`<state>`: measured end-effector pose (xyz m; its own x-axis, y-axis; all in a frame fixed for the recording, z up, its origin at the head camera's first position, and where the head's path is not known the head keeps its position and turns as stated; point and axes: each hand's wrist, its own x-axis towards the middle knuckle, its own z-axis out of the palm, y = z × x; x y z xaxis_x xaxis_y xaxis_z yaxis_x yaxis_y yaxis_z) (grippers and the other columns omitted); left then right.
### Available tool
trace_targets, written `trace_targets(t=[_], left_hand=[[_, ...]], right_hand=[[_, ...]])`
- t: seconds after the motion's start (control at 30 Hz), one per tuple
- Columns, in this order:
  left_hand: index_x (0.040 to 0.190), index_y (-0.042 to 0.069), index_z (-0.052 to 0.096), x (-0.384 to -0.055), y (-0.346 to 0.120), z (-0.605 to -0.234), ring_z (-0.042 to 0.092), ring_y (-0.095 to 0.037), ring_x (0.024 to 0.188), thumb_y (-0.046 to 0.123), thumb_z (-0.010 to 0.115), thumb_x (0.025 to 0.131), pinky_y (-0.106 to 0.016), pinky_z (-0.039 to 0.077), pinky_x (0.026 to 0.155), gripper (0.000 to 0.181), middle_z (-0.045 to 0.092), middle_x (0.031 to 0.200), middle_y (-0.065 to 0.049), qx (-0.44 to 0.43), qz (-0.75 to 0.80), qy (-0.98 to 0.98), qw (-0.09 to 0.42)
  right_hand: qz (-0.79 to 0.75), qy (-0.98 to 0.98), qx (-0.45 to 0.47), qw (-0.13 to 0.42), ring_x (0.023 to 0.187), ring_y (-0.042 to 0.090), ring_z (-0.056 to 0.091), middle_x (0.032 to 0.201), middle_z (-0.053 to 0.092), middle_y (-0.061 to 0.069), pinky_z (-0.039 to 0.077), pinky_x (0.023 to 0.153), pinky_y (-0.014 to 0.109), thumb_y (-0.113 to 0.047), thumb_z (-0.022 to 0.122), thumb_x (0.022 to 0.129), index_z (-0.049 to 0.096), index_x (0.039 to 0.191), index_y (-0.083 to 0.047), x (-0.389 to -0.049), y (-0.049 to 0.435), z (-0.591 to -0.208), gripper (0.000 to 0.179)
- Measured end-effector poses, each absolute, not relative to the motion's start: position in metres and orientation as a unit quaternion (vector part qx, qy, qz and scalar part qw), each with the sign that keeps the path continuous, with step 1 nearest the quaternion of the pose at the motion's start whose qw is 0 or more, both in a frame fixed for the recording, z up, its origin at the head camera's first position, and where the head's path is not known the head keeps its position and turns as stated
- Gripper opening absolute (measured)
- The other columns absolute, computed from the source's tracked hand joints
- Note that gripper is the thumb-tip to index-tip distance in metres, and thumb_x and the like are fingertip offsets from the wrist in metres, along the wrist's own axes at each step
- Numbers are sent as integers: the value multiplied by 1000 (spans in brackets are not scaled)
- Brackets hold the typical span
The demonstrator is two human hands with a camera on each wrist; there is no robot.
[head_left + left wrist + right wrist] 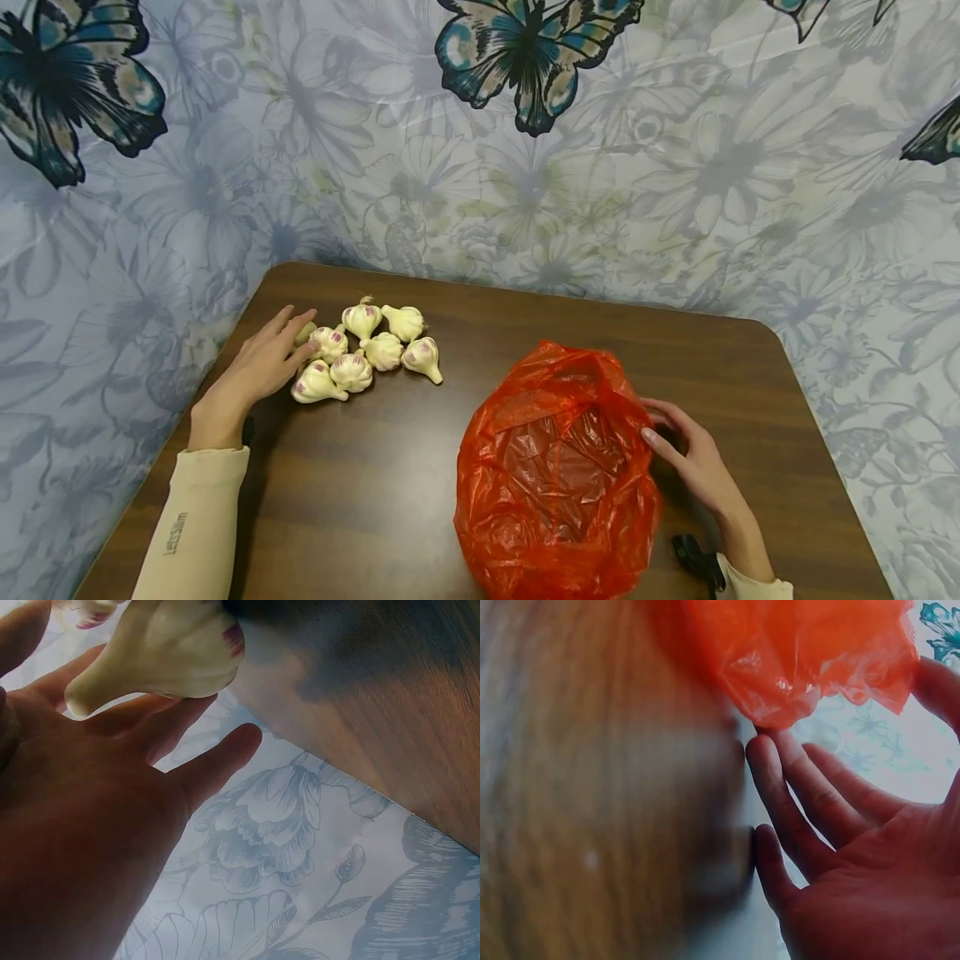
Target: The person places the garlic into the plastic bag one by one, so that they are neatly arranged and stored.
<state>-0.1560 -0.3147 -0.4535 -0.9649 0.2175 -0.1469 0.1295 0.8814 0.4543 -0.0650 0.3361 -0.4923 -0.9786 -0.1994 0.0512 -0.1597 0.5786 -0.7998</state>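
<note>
Several garlic bulbs [351, 372], whitish with purple streaks, lie clustered on the table's left part. My left hand [258, 358] is at the left side of the cluster, fingers spread and fairly straight. In the left wrist view one garlic bulb [172, 652] overlaps the fingers. A red plastic bag [555, 483] lies right of the middle, its mouth open upward and the inside showing. At the bag's right rim is my right hand [697, 462], thumb and fingertips right at the plastic. The right wrist view shows its fingers [802, 787] extended under the bag's edge [772, 705].
The brown wooden table [360, 500] has rounded far corners. Behind and beside it hangs a pale floral cloth [562, 192] with butterfly prints. A dark wrist strap [697, 558] sits at my right wrist.
</note>
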Motion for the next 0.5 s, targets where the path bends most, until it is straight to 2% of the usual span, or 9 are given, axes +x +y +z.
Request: trace_targets(t=[0.13, 0.27, 0.5], left_hand=[[166, 5, 25, -158, -313, -452, 17, -64, 150, 40, 43, 114, -84, 20, 110, 66, 8, 169, -39, 86, 220, 966, 106], [164, 3, 29, -159, -312, -452, 22, -64, 149, 28, 51, 112, -83, 26, 109, 61, 14, 167, -40, 86, 208, 969, 101], [159, 7, 38, -154, -314, -455, 47, -64, 129, 12, 65, 101, -77, 44, 94, 64, 34, 156, -40, 80, 188, 977, 60]], right_hand=[[-444, 890, -105, 17, 107, -2, 64, 116, 76, 8, 47, 90, 11, -12, 65, 104, 59, 144, -13, -64, 337, -493, 41], [-440, 892, -104, 19, 102, 2, 65, 111, 77, 5, 48, 87, 13, -12, 67, 103, 63, 138, -12, -64, 336, -493, 35], [-431, 896, -98, 37, 100, 4, 64, 110, 75, 2, 48, 87, 18, -16, 69, 102, 67, 133, -12, -62, 334, -496, 30]])
